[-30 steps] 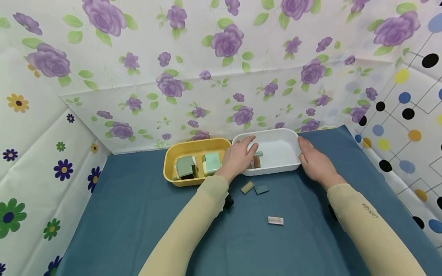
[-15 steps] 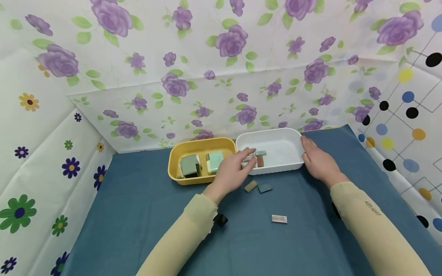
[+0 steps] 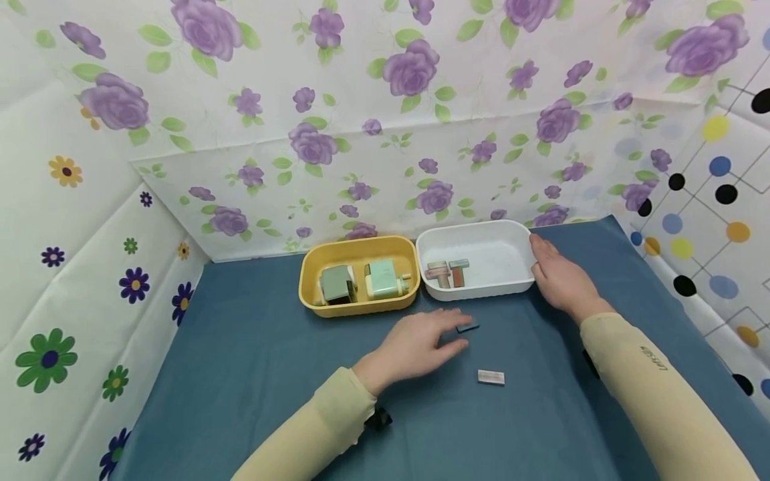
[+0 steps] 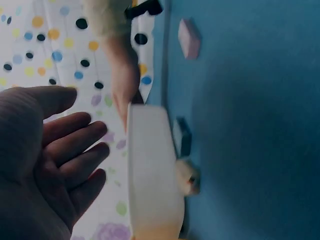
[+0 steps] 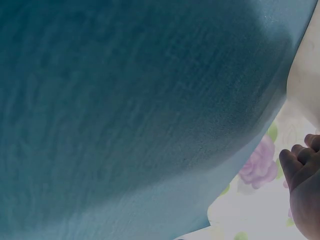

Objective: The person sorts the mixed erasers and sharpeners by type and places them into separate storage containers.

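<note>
My left hand (image 3: 418, 344) hangs over the blue cloth, fingers loosely extended and holding nothing. Beside its fingertips lies a dark blue-grey eraser-like block (image 3: 467, 327); a tan block (image 4: 187, 177), hidden under the hand in the head view, shows in the left wrist view. Nearer me is a whitish block (image 3: 490, 377). The straight fingers of my right hand (image 3: 562, 277) rest against the right end of a white tray (image 3: 499, 290). Several small blocks (image 3: 439, 272) lie at that tray's left end, one of them reddish.
A yellow tray (image 3: 361, 309) adjoins the white one on the left. It holds a grey-green pencil sharpener (image 3: 337, 282) and a mint one (image 3: 383, 277) with a crank. Flowered sheeting (image 3: 361, 153) rises behind both trays; dotted sheeting (image 3: 716, 267) stands at right.
My left hand has come out of the white tray and moved toward me, over the loose blocks. My right hand stays at the tray's end. The whole view has shifted slightly.
</note>
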The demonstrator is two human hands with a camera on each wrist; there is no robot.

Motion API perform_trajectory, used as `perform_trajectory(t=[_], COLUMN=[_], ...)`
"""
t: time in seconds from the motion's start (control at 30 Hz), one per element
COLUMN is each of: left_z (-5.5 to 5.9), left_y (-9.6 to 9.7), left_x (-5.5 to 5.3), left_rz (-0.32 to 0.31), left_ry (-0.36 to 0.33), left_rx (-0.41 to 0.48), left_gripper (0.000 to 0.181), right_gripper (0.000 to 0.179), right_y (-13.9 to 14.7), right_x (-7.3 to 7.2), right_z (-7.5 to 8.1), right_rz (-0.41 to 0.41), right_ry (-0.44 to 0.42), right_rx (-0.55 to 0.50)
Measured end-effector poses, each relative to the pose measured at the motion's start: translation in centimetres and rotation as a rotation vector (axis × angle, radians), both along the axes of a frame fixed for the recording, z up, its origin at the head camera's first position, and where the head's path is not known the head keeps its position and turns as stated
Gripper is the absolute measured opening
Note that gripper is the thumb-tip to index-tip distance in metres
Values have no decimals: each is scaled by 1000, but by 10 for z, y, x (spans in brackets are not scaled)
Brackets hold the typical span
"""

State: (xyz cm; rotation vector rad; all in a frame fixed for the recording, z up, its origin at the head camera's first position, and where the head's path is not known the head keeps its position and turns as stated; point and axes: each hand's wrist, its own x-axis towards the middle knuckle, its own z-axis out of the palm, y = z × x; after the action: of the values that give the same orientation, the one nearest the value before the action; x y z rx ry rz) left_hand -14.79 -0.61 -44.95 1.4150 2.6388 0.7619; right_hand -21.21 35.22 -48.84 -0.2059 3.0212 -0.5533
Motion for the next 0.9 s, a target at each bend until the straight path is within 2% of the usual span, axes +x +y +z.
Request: perform_trajectory(t=[0.1, 0.3, 0.53, 0.7, 0.8, 0.9], left_z=[-6, -16, -24, -26, -28, -29], left_y=[5, 17, 35, 45, 51, 55], left_x=[6, 16, 31, 38, 41, 42], left_rz=[-49, -108, -151, -165, -170, -149], left_ry=[-18, -37, 85, 129, 190, 238], left_rx=[-68, -157, -242, -284, -353, -418], left_gripper=[43, 42, 29, 27, 28, 27], right_gripper=[63, 63, 63, 63, 63, 63], right_y=[-1, -1, -1, -1, -1, 0], right_x=[0, -1, 1, 1, 1, 0], right_z=[2, 2, 2, 4, 3, 5], right_rz=[5, 13, 10, 9, 7, 7], right_ry=[-8, -19, -17, -13, -20, -24], right_rx=[-2, 11, 18, 15, 12, 11])
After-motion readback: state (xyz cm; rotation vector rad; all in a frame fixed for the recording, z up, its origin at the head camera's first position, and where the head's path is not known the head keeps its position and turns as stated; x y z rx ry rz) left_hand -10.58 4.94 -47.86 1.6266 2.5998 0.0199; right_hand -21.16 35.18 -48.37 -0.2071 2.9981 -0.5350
